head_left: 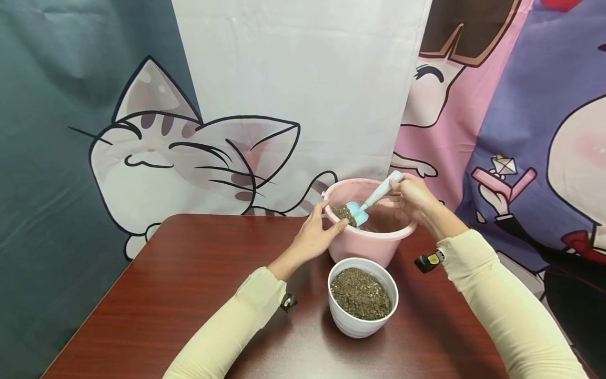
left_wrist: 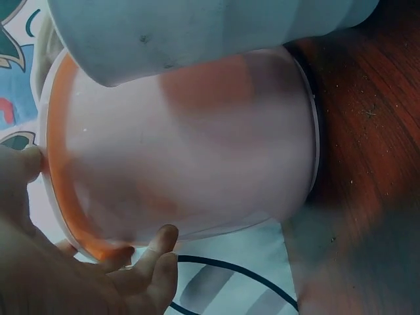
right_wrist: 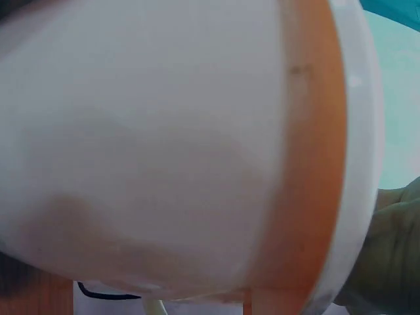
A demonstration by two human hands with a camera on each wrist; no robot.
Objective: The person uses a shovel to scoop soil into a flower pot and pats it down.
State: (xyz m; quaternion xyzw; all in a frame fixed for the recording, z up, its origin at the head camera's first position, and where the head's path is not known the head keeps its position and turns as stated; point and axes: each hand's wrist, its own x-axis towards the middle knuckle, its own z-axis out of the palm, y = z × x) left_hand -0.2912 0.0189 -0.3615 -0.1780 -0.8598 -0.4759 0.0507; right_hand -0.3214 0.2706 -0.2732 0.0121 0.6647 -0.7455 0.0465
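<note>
In the head view, my right hand (head_left: 413,197) grips the pale handle of a small garden trowel (head_left: 377,193) over the pink bucket (head_left: 364,247). Its light-blue blade is tilted down inside the bucket, with dark soil (head_left: 344,213) at the blade. My left hand (head_left: 314,234) holds the bucket's left rim, its thumb on the near edge. The left wrist view shows the left fingers (left_wrist: 164,252) along the bucket's outer wall. A white flowerpot (head_left: 362,326), filled with soil nearly to its rim, stands just in front of the bucket. The bucket wall hides the trowel in the right wrist view.
Both vessels stand on a reddish-brown wooden table (head_left: 199,284). Behind it hangs a cloth backdrop (head_left: 293,68) with cartoon figures. Each wrist carries a small black strap. The table's far edge runs close behind the bucket.
</note>
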